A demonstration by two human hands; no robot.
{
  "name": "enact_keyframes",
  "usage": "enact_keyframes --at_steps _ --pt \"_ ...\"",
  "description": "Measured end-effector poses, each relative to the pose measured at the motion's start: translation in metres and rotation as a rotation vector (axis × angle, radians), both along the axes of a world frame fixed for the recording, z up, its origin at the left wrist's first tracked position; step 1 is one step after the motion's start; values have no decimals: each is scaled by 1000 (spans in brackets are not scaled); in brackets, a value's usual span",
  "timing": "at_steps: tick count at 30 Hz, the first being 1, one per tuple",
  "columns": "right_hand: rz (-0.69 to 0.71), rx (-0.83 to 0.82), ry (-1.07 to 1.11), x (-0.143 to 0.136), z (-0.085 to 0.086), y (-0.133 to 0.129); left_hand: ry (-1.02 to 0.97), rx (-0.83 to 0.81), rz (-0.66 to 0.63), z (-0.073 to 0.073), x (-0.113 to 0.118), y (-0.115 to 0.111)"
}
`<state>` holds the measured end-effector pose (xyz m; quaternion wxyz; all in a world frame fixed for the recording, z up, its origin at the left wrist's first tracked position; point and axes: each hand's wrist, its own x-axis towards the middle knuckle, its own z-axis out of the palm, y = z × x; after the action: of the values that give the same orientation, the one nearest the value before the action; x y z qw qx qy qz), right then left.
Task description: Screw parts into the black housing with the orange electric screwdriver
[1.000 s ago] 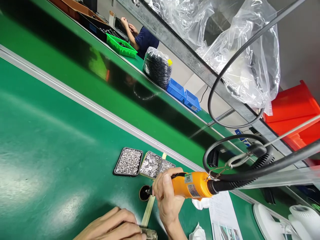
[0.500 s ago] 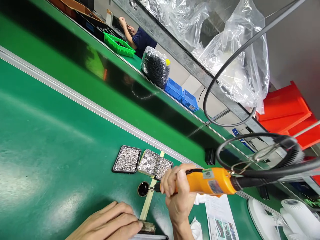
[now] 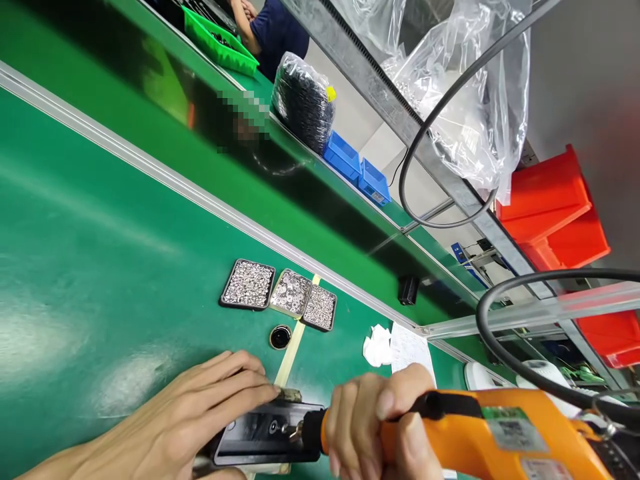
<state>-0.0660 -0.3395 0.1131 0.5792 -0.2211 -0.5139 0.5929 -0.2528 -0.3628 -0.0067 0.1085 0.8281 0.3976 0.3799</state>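
Note:
My right hand (image 3: 373,427) grips an orange electric screwdriver (image 3: 480,433) at the bottom right, its black tip against a flat black part (image 3: 260,437) lying on the green bench. My left hand (image 3: 185,413) rests flat on the near left edge of that black part, fingers spread over it. Just behind the part sit a small round black cup (image 3: 280,337) and three small trays of silver screws and washers (image 3: 280,293).
A strip of tan tape (image 3: 295,340) runs across the bench (image 3: 100,267). White crumpled tissue (image 3: 377,347) and a paper sheet (image 3: 413,347) lie to the right. Black cable loops (image 3: 435,220) hang overhead. Beyond the conveyor are blue bins (image 3: 355,167), a bagged black bundle (image 3: 303,100) and another person (image 3: 273,30).
My right hand has drawn the screwdriver from the round cup toward me and down onto the black part. The view has tilted down, bringing the black part into sight under my left hand.

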Motion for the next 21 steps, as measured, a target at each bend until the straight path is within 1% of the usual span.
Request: enact_keyframes --at_steps 3,5,7,9,12,14,15,16,19,20,21 --pt "-15 24 -6 -6 -13 -4 -19 21 -12 1 2 0" --pt "-27 32 -27 -7 -18 -4 -34 -29 15 -2 3 -4" --pt "-43 30 -49 -6 -21 -4 -59 -91 43 -5 5 -7" --pt "-55 24 -69 -5 -21 -5 -80 -117 38 -8 6 -10" --pt "-55 22 -96 -3 -22 -4 -96 -106 60 -12 5 -11" --pt "-43 36 -106 -1 -25 -1 -76 -57 39 -13 3 -9" --pt "-26 57 -110 1 -27 1 -66 -33 31 -13 2 -8" --pt "19 94 -107 3 -30 4 -57 -15 26 -13 1 -6" --pt "283 219 -110 14 -42 13 -32 27 21 -9 -2 -3" --pt "342 235 -128 19 -46 17 -24 31 24 -8 -3 -2" --pt "332 224 -177 24 -50 20 -6 42 11 -5 -3 -2"
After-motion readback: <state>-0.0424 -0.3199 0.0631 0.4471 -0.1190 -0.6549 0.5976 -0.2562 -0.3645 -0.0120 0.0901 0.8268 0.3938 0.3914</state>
